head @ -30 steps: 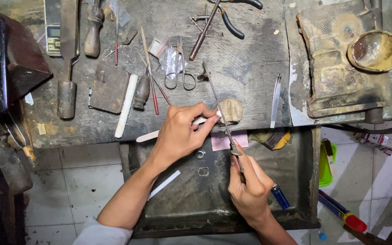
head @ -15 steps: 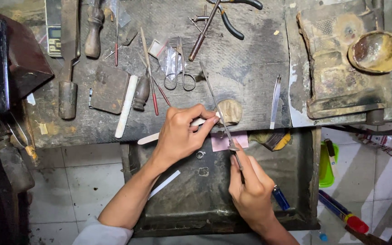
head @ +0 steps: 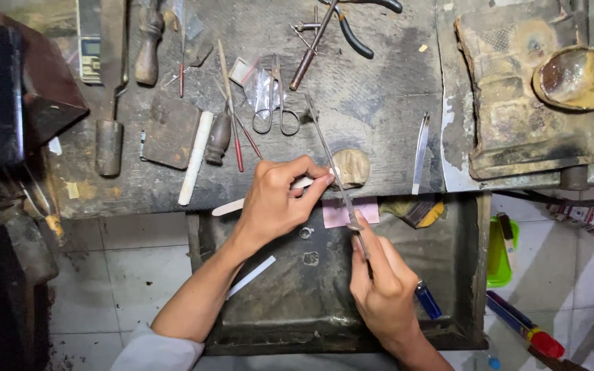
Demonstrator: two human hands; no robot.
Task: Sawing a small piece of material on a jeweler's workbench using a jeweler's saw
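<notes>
My left hand (head: 276, 203) pinches a small piece, too tiny to identify, against the rounded wooden peg (head: 353, 167) at the bench's front edge. A pale flat strip sticks out to the left under its fingers. My right hand (head: 383, 288) grips the lower end of a long thin metal file (head: 324, 148). The file slants up and left, passing my left fingertips and reaching onto the worn bench top (head: 379, 103). Both hands hover over a dark metal drawer tray (head: 462, 275) holding a pink paper (head: 338, 214) and two small rings (head: 306, 233).
Scissors (head: 276, 113), pliers (head: 352, 34), tweezers (head: 419, 154), a white rod (head: 195, 158), a wooden-handled tool (head: 149, 48) and a flat dark block (head: 170, 130) lie on the bench. A yellowed bowl (head: 575, 75) sits on a charred block at the right. A blue lighter (head: 427, 300) lies in the tray.
My right hand has slid slightly down and right with the file. My left hand keeps its pinch at the peg.
</notes>
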